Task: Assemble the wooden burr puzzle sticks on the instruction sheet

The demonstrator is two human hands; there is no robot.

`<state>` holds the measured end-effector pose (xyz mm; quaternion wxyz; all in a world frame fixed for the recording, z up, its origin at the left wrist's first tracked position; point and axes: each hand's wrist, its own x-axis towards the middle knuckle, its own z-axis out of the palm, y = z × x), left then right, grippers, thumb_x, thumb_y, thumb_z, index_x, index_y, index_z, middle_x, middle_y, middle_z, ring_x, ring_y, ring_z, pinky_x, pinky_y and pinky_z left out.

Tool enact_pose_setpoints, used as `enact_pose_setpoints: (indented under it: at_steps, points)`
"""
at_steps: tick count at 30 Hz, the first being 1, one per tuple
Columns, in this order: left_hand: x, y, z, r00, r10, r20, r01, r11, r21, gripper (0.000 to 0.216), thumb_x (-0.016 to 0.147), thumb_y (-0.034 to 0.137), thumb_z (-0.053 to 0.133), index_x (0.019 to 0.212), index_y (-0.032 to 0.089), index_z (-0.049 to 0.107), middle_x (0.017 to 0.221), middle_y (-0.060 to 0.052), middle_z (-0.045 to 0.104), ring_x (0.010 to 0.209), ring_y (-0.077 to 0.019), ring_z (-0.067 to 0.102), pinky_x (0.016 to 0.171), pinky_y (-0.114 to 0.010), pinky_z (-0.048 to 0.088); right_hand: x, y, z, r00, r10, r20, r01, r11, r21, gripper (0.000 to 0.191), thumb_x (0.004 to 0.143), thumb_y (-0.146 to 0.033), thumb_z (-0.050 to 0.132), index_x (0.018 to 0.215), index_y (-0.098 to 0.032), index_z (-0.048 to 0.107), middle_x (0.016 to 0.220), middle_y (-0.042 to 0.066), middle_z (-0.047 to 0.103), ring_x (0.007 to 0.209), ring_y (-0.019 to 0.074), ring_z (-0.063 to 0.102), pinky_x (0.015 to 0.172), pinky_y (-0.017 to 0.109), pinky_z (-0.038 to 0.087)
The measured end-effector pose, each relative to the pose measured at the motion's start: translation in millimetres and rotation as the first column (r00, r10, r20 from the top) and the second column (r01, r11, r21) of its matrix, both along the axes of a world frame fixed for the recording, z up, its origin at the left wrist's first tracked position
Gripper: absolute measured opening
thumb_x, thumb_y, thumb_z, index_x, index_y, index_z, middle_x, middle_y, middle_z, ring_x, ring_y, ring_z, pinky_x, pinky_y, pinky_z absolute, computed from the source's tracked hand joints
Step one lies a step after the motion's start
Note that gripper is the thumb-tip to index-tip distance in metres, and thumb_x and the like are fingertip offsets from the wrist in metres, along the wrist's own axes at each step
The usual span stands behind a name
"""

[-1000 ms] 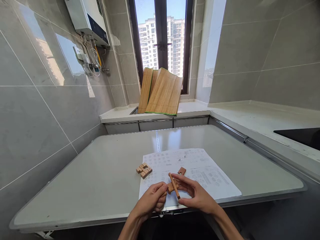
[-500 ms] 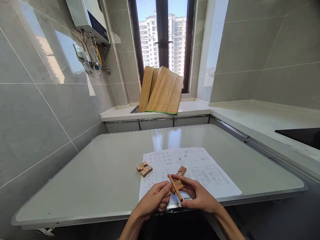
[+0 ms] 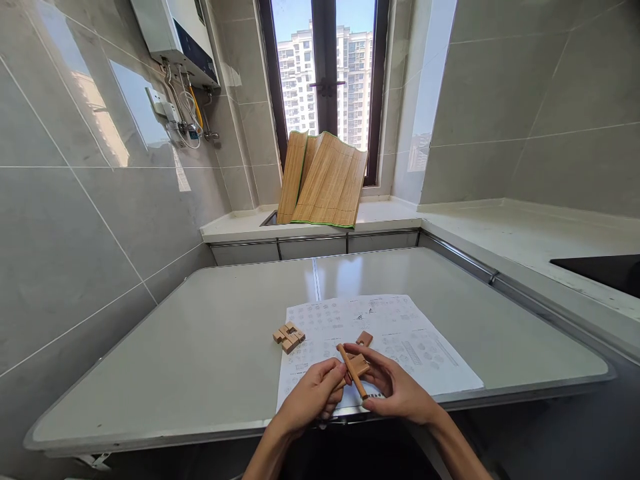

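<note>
Above the sheet (image 3: 400,340), both hands (image 3: 313,393) pinch wooden pieces (image 3: 356,368).

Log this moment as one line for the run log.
left hand: holds wooden pieces | right hand: holds wooden stick | wooden block cluster: on table left of printed sheet

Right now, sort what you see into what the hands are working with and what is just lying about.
In hand: wooden stick in the right hand; wooden block between it and the left hand; printed sheet; wooden cluster.

Lying about: bamboo mats; water heater; hob.
</note>
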<state>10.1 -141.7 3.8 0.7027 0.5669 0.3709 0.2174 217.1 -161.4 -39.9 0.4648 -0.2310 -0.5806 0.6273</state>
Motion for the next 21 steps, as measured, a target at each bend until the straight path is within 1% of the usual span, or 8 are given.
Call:
enact_pose_setpoints:
  at_steps: [6, 9, 11, 13, 15, 17, 19, 21]
  points:
    - [0, 0, 0.0, 1.000, -0.011, 0.006, 0.011, 1.000, -0.012, 0.040, 0.092, 0.061, 0.052, 0.088, 0.021, 0.049, 0.054, 0.013, 0.027, 0.044, -0.0053, 0.015, 0.041, -0.019, 0.013, 0, 1, -4.9, 1.000, 0.005, 0.002, -0.005, 1.000, -0.008, 0.077, 0.074, -0.027, 0.085, 0.143, -0.032, 0.050, 0.153, 0.007, 0.047, 0.139, 0.0305, 0.045, 0.119, 0.049, 0.031]
    - [-2, 2, -6.3, 0.999, 0.022, 0.044, -0.022, 1.000, -0.004, 0.040, 0.091, 0.061, 0.053, 0.089, 0.021, 0.050, 0.054, 0.013, 0.027, 0.043, -0.0049, 0.014, 0.040, -0.019, 0.011, 0, 0, -3.5, 0.999, -0.003, -0.033, 0.002, 1.000, -0.007, 0.079, 0.073, -0.031, 0.086, 0.143, -0.033, 0.048, 0.157, 0.005, 0.041, 0.140, 0.0311, 0.043, 0.119, 0.049, 0.032]
    - [-4, 5, -13.8, 0.992, 0.085, 0.090, -0.087, 0.996, 0.029, 0.041, 0.091, 0.061, 0.054, 0.090, 0.021, 0.051, 0.053, 0.013, 0.030, 0.042, -0.0048, 0.016, 0.040, -0.019, 0.012, 1, 0, -0.5, 0.998, -0.053, -0.040, 0.053, 0.999, -0.007, 0.077, 0.075, -0.036, 0.085, 0.142, -0.034, 0.048, 0.158, 0.005, 0.039, 0.139, 0.0314, 0.045, 0.117, 0.050, 0.036]
    - [-6, 9, -22.0, 0.976, 0.174, 0.133, -0.185, 0.980, 0.077, 0.043, 0.089, 0.062, 0.055, 0.091, 0.020, 0.052, 0.054, 0.011, 0.035, 0.042, -0.0046, 0.021, 0.039, -0.018, 0.014, 3, 3, 2.5, 0.981, -0.192, 0.009, 0.192, 0.981, -0.019, 0.064, 0.081, -0.042, 0.078, 0.138, -0.032, 0.052, 0.152, 0.007, 0.047, 0.133, 0.0306, 0.052, 0.113, 0.050, 0.040]
    - [-8, 11, -28.8, 0.952, 0.257, 0.164, -0.278, 0.953, 0.120, 0.043, 0.089, 0.062, 0.056, 0.091, 0.019, 0.054, 0.057, 0.009, 0.043, 0.042, -0.0046, 0.028, 0.039, -0.018, 0.020, 6, 7, 3.3, 0.914, -0.389, 0.116, 0.392, 0.920, -0.001, 0.046, 0.087, -0.047, 0.070, 0.128, -0.029, 0.058, 0.139, 0.009, 0.059, 0.124, 0.0301, 0.060, 0.109, 0.049, 0.045]
    - [-10, 13, -32.8, 0.933, 0.302, 0.196, -0.332, 0.932, 0.144, 0.043, 0.089, 0.061, 0.057, 0.092, 0.018, 0.055, 0.064, 0.005, 0.053, 0.044, -0.0058, 0.038, 0.042, -0.018, 0.029, 8, 14, 0.1, 0.790, -0.556, 0.259, 0.551, 0.829, 0.097, 0.038, 0.087, -0.048, 0.067, 0.117, -0.026, 0.063, 0.124, 0.010, 0.068, 0.115, 0.0309, 0.063, 0.104, 0.050, 0.048]
    - [-11, 13, -34.2, 0.917, 0.325, 0.233, -0.365, 0.917, 0.158, 0.042, 0.089, 0.058, 0.058, 0.094, 0.017, 0.057, 0.072, 0.001, 0.059, 0.051, -0.0087, 0.047, 0.046, -0.020, 0.037, 8, 21, -7.0, 0.652, -0.654, 0.384, 0.609, 0.753, 0.248, 0.036, 0.085, -0.048, 0.068, 0.112, -0.025, 0.064, 0.116, 0.010, 0.069, 0.112, 0.0325, 0.063, 0.100, 0.052, 0.049]
    - [-12, 12, -33.2, 0.906, 0.338, 0.255, -0.386, 0.907, 0.171, 0.041, 0.089, 0.056, 0.059, 0.093, 0.016, 0.059, 0.077, -0.001, 0.063, 0.057, -0.0113, 0.053, 0.054, -0.023, 0.044, 5, 27, -16.0, 0.535, -0.702, 0.470, 0.597, 0.708, 0.378, 0.040, 0.081, -0.046, 0.070, 0.114, -0.026, 0.063, 0.119, 0.009, 0.067, 0.115, 0.0339, 0.060, 0.100, 0.053, 0.048]
